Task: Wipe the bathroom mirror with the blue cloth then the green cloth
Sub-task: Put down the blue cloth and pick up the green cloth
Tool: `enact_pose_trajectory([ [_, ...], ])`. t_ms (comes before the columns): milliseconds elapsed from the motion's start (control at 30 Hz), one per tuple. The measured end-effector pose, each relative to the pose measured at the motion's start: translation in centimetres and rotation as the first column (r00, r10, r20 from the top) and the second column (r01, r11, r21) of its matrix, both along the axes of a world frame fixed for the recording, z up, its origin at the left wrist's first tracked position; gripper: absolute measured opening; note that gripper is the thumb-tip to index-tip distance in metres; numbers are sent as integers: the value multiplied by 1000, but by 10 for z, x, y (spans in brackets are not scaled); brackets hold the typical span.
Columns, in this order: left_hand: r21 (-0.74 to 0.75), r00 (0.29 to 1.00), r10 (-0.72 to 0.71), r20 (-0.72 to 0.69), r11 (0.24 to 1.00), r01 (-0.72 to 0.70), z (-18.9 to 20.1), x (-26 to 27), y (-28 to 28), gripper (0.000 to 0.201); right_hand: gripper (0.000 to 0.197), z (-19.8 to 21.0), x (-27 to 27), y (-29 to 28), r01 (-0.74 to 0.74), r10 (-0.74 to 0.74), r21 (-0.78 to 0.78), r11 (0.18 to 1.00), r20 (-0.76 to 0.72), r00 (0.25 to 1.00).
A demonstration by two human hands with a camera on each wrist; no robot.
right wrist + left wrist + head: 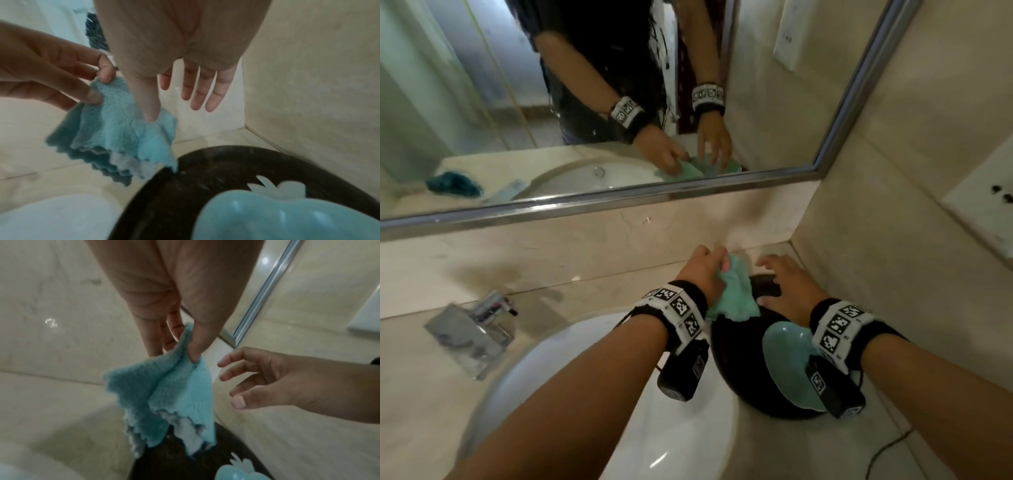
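The left grip [703, 270] pinches the green cloth [734, 294] above the black tray [739, 373] at the tabletop's back right corner; a teal dish [787, 363] lies inside; the right grip [791, 287] is spread

Green cloth [732, 294]: pale mint, fluffy, scalloped edge, bunched and hanging over black tray's left rim, pinched at top. Blue cloth [453, 184]: dark teal, crumpled on bench, seen only as reflection. Mirror [482, 85]: silver-framed, wall-mounted above bench.
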State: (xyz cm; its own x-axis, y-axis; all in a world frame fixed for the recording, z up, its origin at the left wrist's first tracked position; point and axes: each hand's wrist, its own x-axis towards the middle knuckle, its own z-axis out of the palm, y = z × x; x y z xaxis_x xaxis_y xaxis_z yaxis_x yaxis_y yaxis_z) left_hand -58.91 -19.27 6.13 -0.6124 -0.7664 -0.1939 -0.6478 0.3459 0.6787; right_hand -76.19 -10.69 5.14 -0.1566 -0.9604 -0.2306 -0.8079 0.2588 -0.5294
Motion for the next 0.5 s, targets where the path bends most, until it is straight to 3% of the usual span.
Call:
enact_pose_trajectory([
  [67,-26,999,7,-40,1000,-8,24,22,4,27,67,25,27,1,-30,33,-52,998,52,998],
  [233,-64,982,52,-183,996,-65,81,86,18,23,62,83,115,-3,-48,81,-122,991,278,957],
  [367,-54,966,65,-251,995,-81,120,154,31,29,55,110,174,-4,-81,124,-206,975,206,971],
  [500,-58,966,118,-231,989,-135,139,233,39,31,43,133,229,0,-125,162,-241,962,140,977],
])
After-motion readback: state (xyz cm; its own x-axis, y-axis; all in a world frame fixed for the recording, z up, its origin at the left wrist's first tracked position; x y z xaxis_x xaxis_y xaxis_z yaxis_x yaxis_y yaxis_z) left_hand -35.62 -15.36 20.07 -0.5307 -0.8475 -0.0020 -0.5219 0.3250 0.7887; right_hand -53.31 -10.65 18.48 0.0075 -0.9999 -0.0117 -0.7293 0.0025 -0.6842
